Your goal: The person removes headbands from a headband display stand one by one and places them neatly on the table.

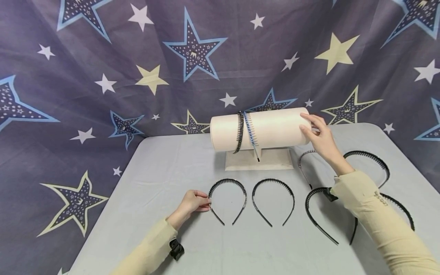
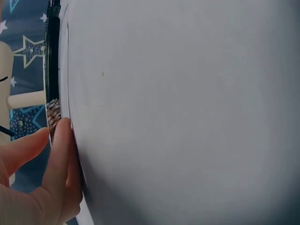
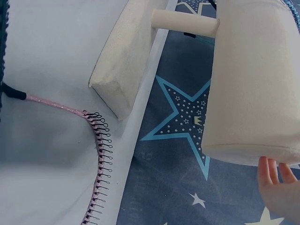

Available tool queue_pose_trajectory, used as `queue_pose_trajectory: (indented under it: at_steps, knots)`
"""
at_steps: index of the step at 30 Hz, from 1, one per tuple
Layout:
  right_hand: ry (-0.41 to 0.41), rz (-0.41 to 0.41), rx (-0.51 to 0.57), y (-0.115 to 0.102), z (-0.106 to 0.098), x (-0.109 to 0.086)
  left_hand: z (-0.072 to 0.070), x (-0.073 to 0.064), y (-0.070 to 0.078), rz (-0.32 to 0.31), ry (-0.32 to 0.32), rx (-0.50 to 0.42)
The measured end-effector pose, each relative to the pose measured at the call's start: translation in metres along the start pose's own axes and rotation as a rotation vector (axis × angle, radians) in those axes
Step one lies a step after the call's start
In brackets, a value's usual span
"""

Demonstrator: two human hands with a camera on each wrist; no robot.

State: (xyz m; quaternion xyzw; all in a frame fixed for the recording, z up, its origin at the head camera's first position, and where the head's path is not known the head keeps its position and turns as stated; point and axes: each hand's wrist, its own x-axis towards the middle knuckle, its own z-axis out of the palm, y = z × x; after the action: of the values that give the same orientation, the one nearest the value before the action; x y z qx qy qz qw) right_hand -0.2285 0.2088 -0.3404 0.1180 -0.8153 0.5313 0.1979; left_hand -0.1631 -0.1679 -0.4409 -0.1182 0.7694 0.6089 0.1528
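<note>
My left hand [image 1: 192, 203] pinches the left arm of a dark toothed headband [image 1: 227, 180] lying on the table. In the left wrist view, the thumb and fingers meet at a glittery stretch of that headband [image 2: 53, 110]. A cream display roll [image 1: 280, 126] stands on a T-shaped stand at the back. My right hand [image 1: 323, 139] rests its fingertips on the roll's right end. Seen from the right wrist, the fingers [image 3: 271, 171] touch the rim of that end. Around the roll sit a black headband [image 1: 239, 133] and a blue one [image 1: 251, 130], side by side.
Beside the pinched headband lies another dark headband [image 1: 273, 180]. Further right are a pink headband [image 3: 98, 154] and several black headbands [image 1: 369, 154], partly hidden by the right arm. The stand's base [image 1: 240, 162] rests on the grey table [image 1: 165, 164], before a starry curtain [image 1: 233, 65].
</note>
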Motion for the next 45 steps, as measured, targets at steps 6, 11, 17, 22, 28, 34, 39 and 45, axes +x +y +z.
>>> queue_pose_trajectory:
  at_steps: [6,11,17,22,28,34,39,45]
  knots:
    - [-0.004,0.005,0.0,0.0,0.001,0.0,-0.002,0.004,0.0,0.112,0.072,0.098]
    - [0.006,-0.004,0.001,0.0,0.001,0.0,0.002,0.006,0.009,0.193,0.117,0.193]
    - [0.009,-0.001,0.002,0.0,0.0,0.0,0.012,0.005,0.021,0.38,0.139,0.319]
    - [0.005,0.0,0.003,0.0,0.001,0.0,0.021,0.007,0.032,0.486,0.155,0.348]
    - [0.014,-0.008,0.004,0.0,0.001,0.001,0.035,0.009,0.048,0.556,0.16,0.341]
    - [0.014,-0.002,-0.001,0.0,0.002,0.001,0.048,0.009,0.062,0.596,0.157,0.336]
    - [0.009,0.002,-0.006,0.0,0.002,0.001,0.058,0.009,0.073,0.637,0.19,0.365]
    - [0.018,-0.004,0.003,0.0,0.002,0.001,0.067,0.01,0.085,0.693,0.219,0.338]
